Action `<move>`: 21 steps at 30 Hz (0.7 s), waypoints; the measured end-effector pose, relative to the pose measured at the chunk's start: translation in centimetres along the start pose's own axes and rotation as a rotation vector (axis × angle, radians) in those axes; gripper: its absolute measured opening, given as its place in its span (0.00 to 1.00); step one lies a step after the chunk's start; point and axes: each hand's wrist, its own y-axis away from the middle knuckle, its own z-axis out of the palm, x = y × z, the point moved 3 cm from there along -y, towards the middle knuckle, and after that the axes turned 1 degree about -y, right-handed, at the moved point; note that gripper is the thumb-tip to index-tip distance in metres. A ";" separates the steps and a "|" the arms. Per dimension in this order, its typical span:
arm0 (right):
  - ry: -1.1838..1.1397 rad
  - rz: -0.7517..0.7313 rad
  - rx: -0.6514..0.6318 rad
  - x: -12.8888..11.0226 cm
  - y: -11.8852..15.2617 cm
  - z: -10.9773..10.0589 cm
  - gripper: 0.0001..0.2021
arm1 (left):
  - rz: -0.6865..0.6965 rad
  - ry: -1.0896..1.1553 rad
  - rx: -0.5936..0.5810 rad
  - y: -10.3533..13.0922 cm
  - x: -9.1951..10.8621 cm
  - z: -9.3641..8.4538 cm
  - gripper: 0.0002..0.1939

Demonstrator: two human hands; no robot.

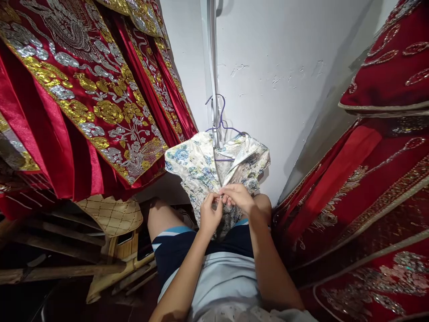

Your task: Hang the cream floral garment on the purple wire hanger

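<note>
The shirt (194,161) before you is of printed cloth, smooth, with a light shine. At its upper edge, the hanger (221,123) looks smooth and a little glossy, plastic or coated metal; you cannot tell which. The wall (275,40) behind it has matt paint, rough where it is cracked. At your left, the costume (42,116) is of glossy, satin-like cloth, with glittering sequins (109,112) near its lower edge. At your right, the red cloth (385,183) looks more matt, with rough, shiny beading (414,261). The poles (56,272) below the costume look like dull bamboo or wood.
</note>
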 end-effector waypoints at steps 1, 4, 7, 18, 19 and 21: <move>-0.034 -0.040 0.030 -1.1 -0.3 -0.3 0.12 | 0.011 -0.012 -0.018 0.1 0.2 0.0 0.03; -0.101 -0.203 0.107 -5.6 -1.9 -0.8 0.14 | 0.011 -0.036 -0.077 0.3 0.7 0.3 0.04; -0.130 -0.315 0.159 -10.3 -3.9 -0.7 0.13 | -0.002 -0.081 -0.150 0.5 0.9 1.0 0.05; -0.128 -0.446 0.161 -11.0 -3.5 0.9 0.12 | 0.131 0.053 -0.127 -6.1 4.4 -2.4 0.06; -0.123 -0.455 0.157 -11.0 -3.3 1.0 0.13 | 0.206 0.045 -0.031 -7.8 5.9 -3.5 0.09; -0.095 -0.481 0.156 -11.4 -2.9 1.1 0.14 | 0.335 -0.012 0.100 -11.2 8.6 -5.3 0.14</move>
